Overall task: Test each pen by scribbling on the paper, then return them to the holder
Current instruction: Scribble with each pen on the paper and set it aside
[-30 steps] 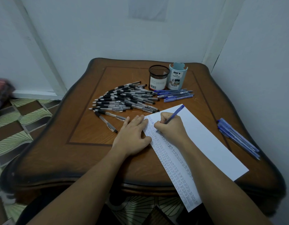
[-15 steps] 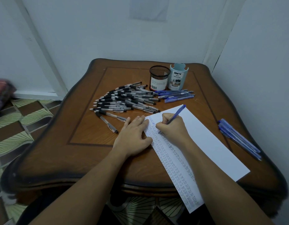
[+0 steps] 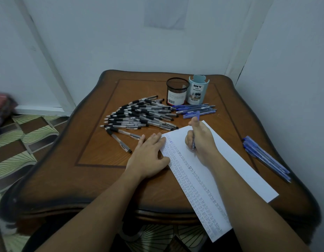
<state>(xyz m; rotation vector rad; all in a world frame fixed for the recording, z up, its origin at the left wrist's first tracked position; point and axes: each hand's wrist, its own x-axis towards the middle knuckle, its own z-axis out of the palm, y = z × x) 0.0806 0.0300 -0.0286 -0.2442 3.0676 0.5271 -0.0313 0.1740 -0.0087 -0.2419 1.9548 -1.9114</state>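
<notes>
A white paper [image 3: 235,160] lies diagonally on the wooden table [image 3: 95,171], its left strip full of small scribbles. My right hand [image 3: 201,140] is closed round a blue pen [image 3: 195,128], held nearly upright with its tip just above the paper and my thumb raised. My left hand [image 3: 150,155] lies flat on the paper's left edge. A black mesh holder [image 3: 176,91] and a pale blue DIY holder [image 3: 197,90] stand at the back. A heap of black pens [image 3: 139,115] lies left of them, and a few blue pens [image 3: 195,109] in front.
More blue pens [image 3: 266,158] lie along the table's right edge, near the wall. The paper's near end hangs over the table's front edge. Patterned floor tiles [image 3: 21,139] show on the left. Walls close the table in behind and to the right.
My right hand has turned the pen from a slanted writing grip to nearly upright, lifted its tip off the paper and moved slightly right. My left hand has stayed put.
</notes>
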